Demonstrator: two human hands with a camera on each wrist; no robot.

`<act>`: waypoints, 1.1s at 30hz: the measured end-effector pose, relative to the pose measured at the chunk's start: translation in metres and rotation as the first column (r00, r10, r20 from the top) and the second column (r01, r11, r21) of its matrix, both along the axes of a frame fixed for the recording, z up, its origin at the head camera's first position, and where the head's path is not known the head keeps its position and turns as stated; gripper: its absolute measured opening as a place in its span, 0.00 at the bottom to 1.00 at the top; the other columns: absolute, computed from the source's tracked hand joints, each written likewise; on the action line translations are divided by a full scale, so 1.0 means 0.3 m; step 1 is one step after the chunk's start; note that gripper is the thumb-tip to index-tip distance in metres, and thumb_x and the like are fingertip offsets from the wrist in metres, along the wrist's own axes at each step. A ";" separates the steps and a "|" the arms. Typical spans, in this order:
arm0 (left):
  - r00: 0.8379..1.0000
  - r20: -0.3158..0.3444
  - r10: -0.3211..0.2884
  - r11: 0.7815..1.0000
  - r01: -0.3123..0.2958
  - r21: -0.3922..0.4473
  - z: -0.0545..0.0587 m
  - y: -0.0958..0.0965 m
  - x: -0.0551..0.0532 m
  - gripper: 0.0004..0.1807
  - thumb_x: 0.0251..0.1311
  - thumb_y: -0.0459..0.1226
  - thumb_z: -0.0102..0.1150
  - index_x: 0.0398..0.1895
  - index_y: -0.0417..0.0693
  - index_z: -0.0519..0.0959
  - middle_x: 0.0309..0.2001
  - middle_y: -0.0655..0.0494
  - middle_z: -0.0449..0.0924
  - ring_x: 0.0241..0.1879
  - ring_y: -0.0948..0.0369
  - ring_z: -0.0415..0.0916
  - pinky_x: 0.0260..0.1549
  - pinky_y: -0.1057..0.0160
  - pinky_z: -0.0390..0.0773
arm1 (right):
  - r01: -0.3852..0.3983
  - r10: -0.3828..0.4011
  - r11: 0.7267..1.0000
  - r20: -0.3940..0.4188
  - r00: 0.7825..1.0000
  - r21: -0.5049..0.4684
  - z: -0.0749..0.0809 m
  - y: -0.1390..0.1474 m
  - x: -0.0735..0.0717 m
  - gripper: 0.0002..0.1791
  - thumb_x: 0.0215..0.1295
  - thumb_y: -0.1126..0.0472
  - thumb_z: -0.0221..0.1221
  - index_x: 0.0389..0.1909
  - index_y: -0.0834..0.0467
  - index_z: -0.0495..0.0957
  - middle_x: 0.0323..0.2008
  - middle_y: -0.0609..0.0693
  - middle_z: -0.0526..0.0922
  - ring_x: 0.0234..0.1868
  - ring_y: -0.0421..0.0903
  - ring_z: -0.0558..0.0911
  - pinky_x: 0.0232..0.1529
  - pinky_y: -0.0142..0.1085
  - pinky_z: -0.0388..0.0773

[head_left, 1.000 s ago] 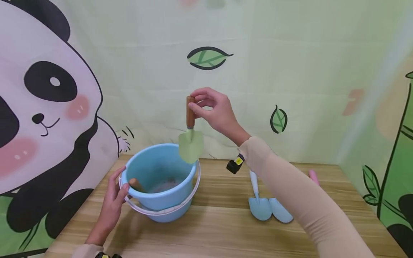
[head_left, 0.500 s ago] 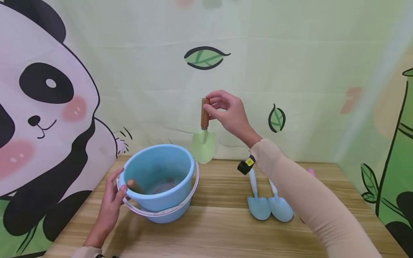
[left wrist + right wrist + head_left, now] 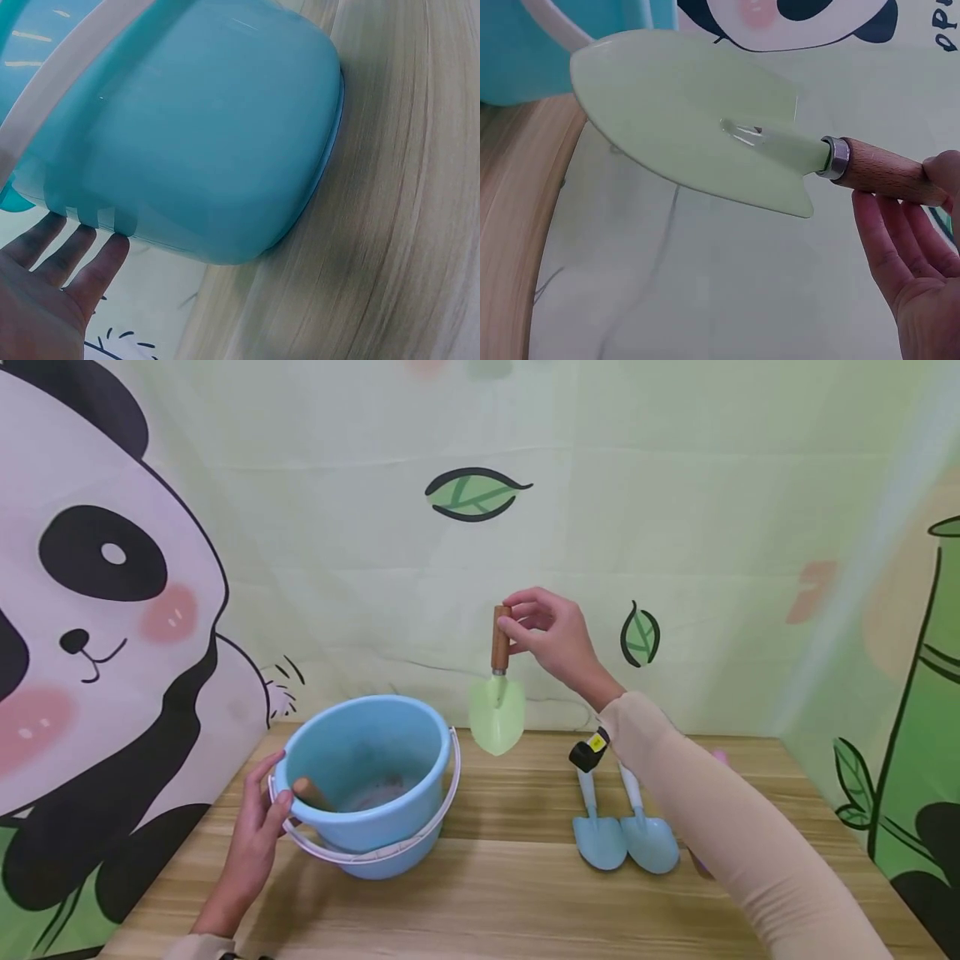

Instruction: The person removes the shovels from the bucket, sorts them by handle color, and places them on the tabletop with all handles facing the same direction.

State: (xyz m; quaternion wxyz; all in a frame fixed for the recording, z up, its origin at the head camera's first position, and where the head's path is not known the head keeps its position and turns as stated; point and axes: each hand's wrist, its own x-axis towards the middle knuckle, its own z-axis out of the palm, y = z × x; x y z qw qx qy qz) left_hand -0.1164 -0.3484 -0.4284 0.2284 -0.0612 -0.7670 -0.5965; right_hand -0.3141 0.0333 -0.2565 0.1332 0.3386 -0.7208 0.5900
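Observation:
My right hand (image 3: pixel 555 635) pinches the wooden handle of a small pale green hand trowel (image 3: pixel 497 717), which hangs blade down to the right of the bucket. In the right wrist view, thumb and fingers (image 3: pixel 885 244) meet on the handle's end. My left hand (image 3: pixel 255 831) holds the blue bucket (image 3: pixel 397 714) at the left of its rim. Several fingers (image 3: pixel 94 270) touch its outer side in the left wrist view; the thumb is hidden there. A wooden handle (image 3: pixel 311 792) shows inside the bucket, its lower part hidden by the wall.
Two blue toy shovels (image 3: pixel 600 842) lie side by side at the right of the wooden table (image 3: pixel 510 893). A pink thing (image 3: pixel 720 757) is mostly hidden behind my right sleeve. The bucket's white handle (image 3: pixel 390 852) hangs across its front. A printed cloth (image 3: pixel 360 568) stands behind.
My right hand has carried the trowel rightward from over the bucket's rim, then slightly lower. More of the two blue shovels now shows. My left hand stays on the bucket.

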 end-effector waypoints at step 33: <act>0.998 0.063 0.030 0.999 -0.027 -0.042 0.010 0.007 0.000 0.30 0.81 0.38 0.40 0.81 0.57 0.51 0.76 0.43 0.56 0.61 0.73 0.67 0.43 0.68 0.79 | 0.045 -0.066 0.997 0.348 0.935 0.067 -0.330 0.155 -0.087 0.17 0.70 0.61 0.66 0.55 0.62 0.79 0.50 0.65 0.83 0.43 0.57 0.87 0.43 0.55 0.84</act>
